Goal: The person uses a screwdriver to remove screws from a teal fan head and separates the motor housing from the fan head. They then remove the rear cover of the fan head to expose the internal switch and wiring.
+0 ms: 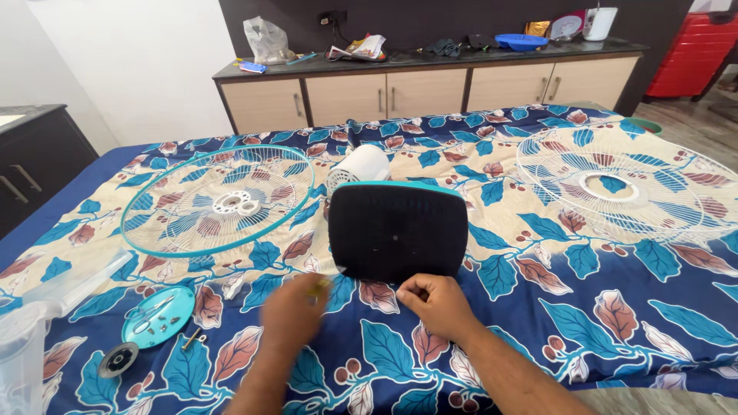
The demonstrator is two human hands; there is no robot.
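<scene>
Head view shows dark fan base [397,230], probably heavy and stiff; grip its side edges; right hand [437,303] pinches something tiny, blurred left hand [294,311] unclear

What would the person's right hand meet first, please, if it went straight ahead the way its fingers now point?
Most likely the dark fan base: the right hand lies on the leaf-patterned cloth just below its lower edge, fingers towards it. The exact gap is unclear.

Left hand [296,311] blurred; right hand [438,303] rests with fingers curled.
</scene>
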